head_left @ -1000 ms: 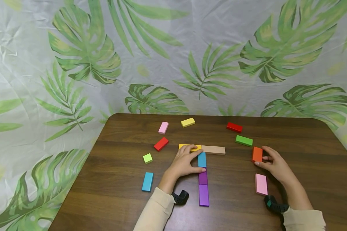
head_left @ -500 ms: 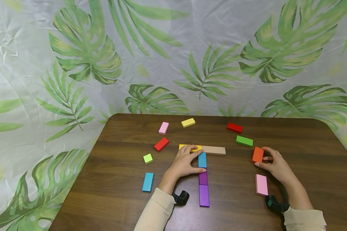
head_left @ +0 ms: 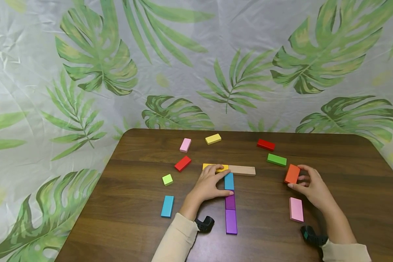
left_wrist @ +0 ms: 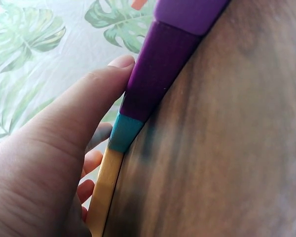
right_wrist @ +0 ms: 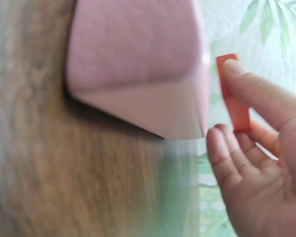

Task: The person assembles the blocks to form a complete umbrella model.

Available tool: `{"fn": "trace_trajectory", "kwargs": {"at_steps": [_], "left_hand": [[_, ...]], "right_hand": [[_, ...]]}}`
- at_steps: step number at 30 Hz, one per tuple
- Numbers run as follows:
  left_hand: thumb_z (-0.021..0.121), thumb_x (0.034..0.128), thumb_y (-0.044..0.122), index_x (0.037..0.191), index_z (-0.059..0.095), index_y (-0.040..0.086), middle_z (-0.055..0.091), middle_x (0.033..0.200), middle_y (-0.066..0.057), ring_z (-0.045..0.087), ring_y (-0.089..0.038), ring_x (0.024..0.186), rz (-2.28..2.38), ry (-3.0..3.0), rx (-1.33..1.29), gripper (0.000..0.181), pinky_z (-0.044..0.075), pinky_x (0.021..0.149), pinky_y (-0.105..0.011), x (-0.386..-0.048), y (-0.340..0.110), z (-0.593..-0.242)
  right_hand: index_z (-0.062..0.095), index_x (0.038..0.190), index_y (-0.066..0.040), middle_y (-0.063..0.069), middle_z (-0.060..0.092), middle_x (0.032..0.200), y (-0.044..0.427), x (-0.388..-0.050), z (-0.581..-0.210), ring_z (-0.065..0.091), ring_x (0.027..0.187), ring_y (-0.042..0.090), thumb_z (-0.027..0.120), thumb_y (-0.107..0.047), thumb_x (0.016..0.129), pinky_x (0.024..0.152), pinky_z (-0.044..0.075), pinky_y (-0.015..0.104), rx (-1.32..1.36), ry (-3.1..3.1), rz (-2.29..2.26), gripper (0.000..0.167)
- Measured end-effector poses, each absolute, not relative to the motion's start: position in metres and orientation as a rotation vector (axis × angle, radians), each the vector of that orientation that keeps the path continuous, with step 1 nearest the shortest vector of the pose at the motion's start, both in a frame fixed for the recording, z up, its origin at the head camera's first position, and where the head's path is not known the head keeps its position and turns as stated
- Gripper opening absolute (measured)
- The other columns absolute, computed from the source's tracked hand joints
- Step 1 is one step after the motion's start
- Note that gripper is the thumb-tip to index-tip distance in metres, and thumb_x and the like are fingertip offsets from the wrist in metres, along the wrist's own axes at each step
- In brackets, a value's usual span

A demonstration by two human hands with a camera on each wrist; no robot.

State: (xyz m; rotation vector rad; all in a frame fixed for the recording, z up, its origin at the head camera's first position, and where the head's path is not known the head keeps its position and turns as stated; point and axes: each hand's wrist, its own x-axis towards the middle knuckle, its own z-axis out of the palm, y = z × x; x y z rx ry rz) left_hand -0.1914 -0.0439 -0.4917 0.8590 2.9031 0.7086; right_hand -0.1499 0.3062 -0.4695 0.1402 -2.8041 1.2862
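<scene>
My right hand (head_left: 314,187) pinches an orange wooden block (head_left: 292,174) between thumb and fingers, at the right of the table; the block stands tilted. Just below it a pink block (head_left: 296,209) lies flat and looms large in the right wrist view. My left hand (head_left: 209,185) rests over a T of blocks. Its fingers lie on the yellow block (left_wrist: 106,182), which they partly hide, and its thumb touches the dark purple block (head_left: 230,203). A tan block (head_left: 242,170) continues the bar; a blue block (head_left: 229,182) and a lighter purple block (head_left: 231,222) complete the stem.
Left of the T lie a blue block (head_left: 167,206), a lime cube (head_left: 167,179), a red block (head_left: 182,163) and a pink block (head_left: 185,145). A pale yellow block (head_left: 213,139) is near the far edge. Right of centre are a red block (head_left: 266,144) and a green block (head_left: 276,159).
The orange block has turned clockwise and shifted slightly toward the far edge in my right hand's pinch. My left hand and the T have kept their places.
</scene>
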Motion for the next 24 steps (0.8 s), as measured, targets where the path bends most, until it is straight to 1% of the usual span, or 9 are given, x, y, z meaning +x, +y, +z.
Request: {"fn": "trace_trajectory", "kwargs": {"at_steps": [3, 5, 8, 12, 15, 19, 22, 24], "left_hand": [[0.061, 0.0700, 0.064, 0.135, 0.040, 0.033, 0.031, 0.136, 0.004, 0.020, -0.021, 0.127, 0.700, 2.895, 0.849, 0.075, 0.018, 0.103, -0.042, -0.191, -0.044, -0.491], [0.061, 0.0700, 0.064, 0.135, 0.039, 0.034, 0.030, 0.136, 0.004, 0.019, -0.020, 0.127, 0.697, 2.891, 0.840, 0.075, 0.018, 0.103, -0.042, -0.191, -0.043, -0.490], [0.061, 0.0699, 0.064, 0.136, 0.039, 0.034, 0.030, 0.136, 0.004, 0.018, -0.020, 0.128, 0.695, 2.890, 0.832, 0.075, 0.017, 0.103, -0.041, -0.191, -0.044, -0.490], [0.060, 0.0699, 0.064, 0.136, 0.039, 0.034, 0.030, 0.136, 0.005, 0.018, -0.019, 0.128, 0.696, 2.893, 0.834, 0.075, 0.017, 0.103, -0.042, -0.191, -0.044, -0.490], [0.061, 0.0701, 0.064, 0.136, 0.039, 0.034, 0.030, 0.136, 0.004, 0.019, -0.020, 0.128, 0.702, 2.895, 0.840, 0.075, 0.017, 0.103, -0.042, -0.190, -0.044, -0.490], [0.060, 0.0706, 0.063, 0.136, 0.039, 0.033, 0.030, 0.136, 0.004, 0.019, -0.020, 0.128, 0.704, 2.895, 0.843, 0.075, 0.018, 0.103, -0.042, -0.190, -0.044, -0.489], [0.061, 0.0708, 0.063, 0.136, 0.039, 0.033, 0.031, 0.136, 0.004, 0.019, -0.021, 0.127, 0.707, 2.896, 0.844, 0.075, 0.018, 0.103, -0.043, -0.190, -0.044, -0.489], [0.061, 0.0709, 0.063, 0.136, 0.039, 0.033, 0.031, 0.136, 0.004, 0.019, -0.021, 0.127, 0.709, 2.894, 0.841, 0.075, 0.018, 0.103, -0.043, -0.190, -0.044, -0.489]], "right_hand": [[0.029, 0.130, 0.008, 0.027, 0.033, 0.115, 0.301, -0.148, -0.464, 0.051, 0.085, 0.022, 0.072, -0.015, 0.077, 0.063, 0.043, 0.012, 0.175, -2.766, 1.289, 0.072], [0.030, 0.130, 0.008, 0.027, 0.033, 0.116, 0.297, -0.147, -0.461, 0.052, 0.084, 0.020, 0.072, -0.013, 0.076, 0.063, 0.043, 0.011, 0.202, -2.742, 1.294, 0.072], [0.030, 0.130, 0.008, 0.028, 0.034, 0.117, 0.292, -0.146, -0.456, 0.053, 0.085, 0.024, 0.072, -0.011, 0.076, 0.064, 0.044, 0.012, 0.233, -2.722, 1.298, 0.071], [0.031, 0.130, 0.007, 0.026, 0.034, 0.119, 0.286, -0.145, -0.451, 0.053, 0.088, 0.023, 0.073, -0.011, 0.076, 0.066, 0.043, 0.011, 0.242, -2.712, 1.303, 0.071], [0.032, 0.130, 0.006, 0.025, 0.034, 0.120, 0.281, -0.146, -0.448, 0.052, 0.089, 0.021, 0.073, -0.012, 0.075, 0.068, 0.044, 0.014, 0.258, -2.704, 1.303, 0.071], [0.032, 0.131, 0.005, 0.025, 0.035, 0.121, 0.276, -0.149, -0.445, 0.051, 0.092, 0.028, 0.074, -0.011, 0.074, 0.071, 0.044, 0.016, 0.296, -2.692, 1.294, 0.072], [0.033, 0.131, 0.005, 0.025, 0.036, 0.120, 0.270, -0.152, -0.443, 0.051, 0.092, 0.031, 0.074, -0.012, 0.073, 0.073, 0.042, 0.013, 0.318, -2.684, 1.284, 0.073], [0.033, 0.132, 0.004, 0.024, 0.036, 0.121, 0.267, -0.155, -0.442, 0.051, 0.093, 0.031, 0.074, -0.012, 0.073, 0.074, 0.042, 0.014, 0.333, -2.676, 1.283, 0.074]]}}
